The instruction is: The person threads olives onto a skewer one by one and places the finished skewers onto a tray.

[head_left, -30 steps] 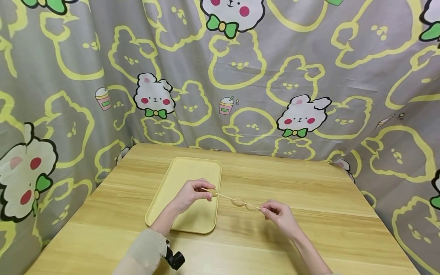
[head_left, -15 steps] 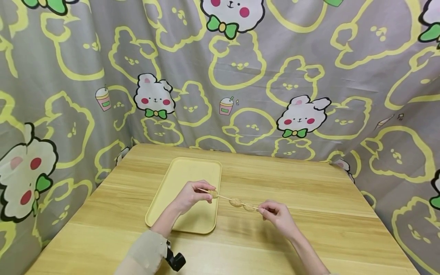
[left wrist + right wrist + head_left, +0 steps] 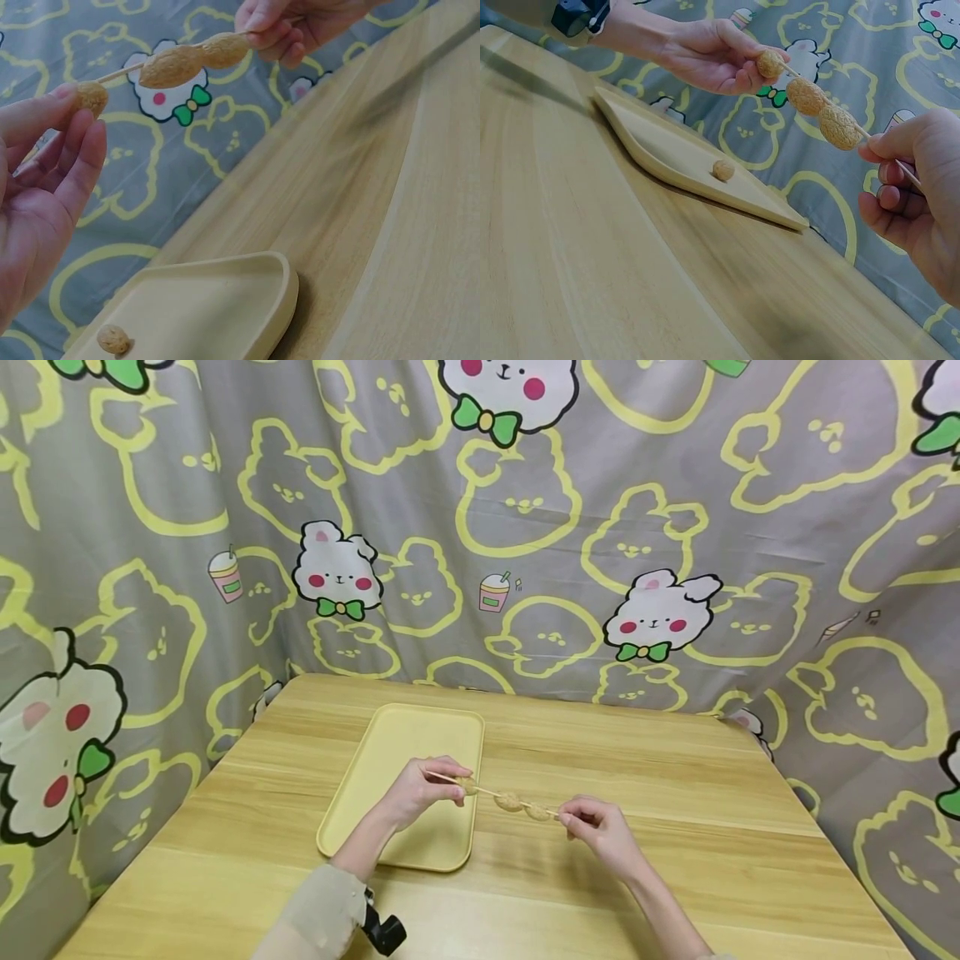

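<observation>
Between my hands runs a thin wooden skewer [image 3: 487, 791], slanting down to the right above the table. Three brown, wrinkled balls are on it. My left hand [image 3: 418, 792] pinches the end ball [image 3: 768, 64] between thumb and fingers, and the skewer's tip sticks out past it. A bare stretch of stick separates that ball from the middle ball [image 3: 807, 97] and the right ball [image 3: 839, 126], which touch. My right hand [image 3: 606, 833] pinches the skewer just beyond the right ball. One loose ball [image 3: 113, 340] lies on the tray, hidden in the head view.
A pale yellow rectangular tray [image 3: 420, 852] lies on the wooden table [image 3: 637, 752], partly beneath my left hand. A patterned grey curtain [image 3: 540, 535] hangs round the table's back and sides. A black device [image 3: 384, 933] is strapped at the left wrist.
My right hand has shifted slightly left with the skewer and its two nearer balls. More of the tip shows past the ball in my left hand, which has barely moved.
</observation>
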{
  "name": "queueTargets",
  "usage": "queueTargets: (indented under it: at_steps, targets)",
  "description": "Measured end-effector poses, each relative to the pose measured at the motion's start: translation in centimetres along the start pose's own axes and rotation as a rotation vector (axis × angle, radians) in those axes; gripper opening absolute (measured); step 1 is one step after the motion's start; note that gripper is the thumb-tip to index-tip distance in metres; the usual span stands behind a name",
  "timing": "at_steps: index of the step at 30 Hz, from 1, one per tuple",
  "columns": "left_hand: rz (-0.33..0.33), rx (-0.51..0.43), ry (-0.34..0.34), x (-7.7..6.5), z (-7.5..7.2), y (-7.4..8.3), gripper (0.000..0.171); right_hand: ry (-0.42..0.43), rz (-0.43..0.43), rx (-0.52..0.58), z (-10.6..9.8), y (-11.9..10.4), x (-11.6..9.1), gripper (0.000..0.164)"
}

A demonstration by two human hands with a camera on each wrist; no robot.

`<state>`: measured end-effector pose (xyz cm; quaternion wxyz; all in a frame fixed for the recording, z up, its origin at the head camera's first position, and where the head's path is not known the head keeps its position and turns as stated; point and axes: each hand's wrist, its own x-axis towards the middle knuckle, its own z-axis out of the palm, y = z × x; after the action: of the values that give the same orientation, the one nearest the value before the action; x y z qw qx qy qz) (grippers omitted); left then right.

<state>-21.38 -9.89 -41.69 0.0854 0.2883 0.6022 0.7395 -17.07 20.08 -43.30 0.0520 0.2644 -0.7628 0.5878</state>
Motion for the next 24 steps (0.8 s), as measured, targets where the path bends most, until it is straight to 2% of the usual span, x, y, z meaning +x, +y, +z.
queueTargets:
  at_steps: [17,24]
  targets:
    - [-0.024,-0.008,0.019,-0.11,0.30,-0.69,0.040,0.004,0.003,0.014,0.75,-0.24,0.30,0.007]
    - [-0.009,-0.010,0.016,0.04,0.44,-0.71,0.041,0.007,0.007,0.025,0.90,-0.15,0.39,0.007]
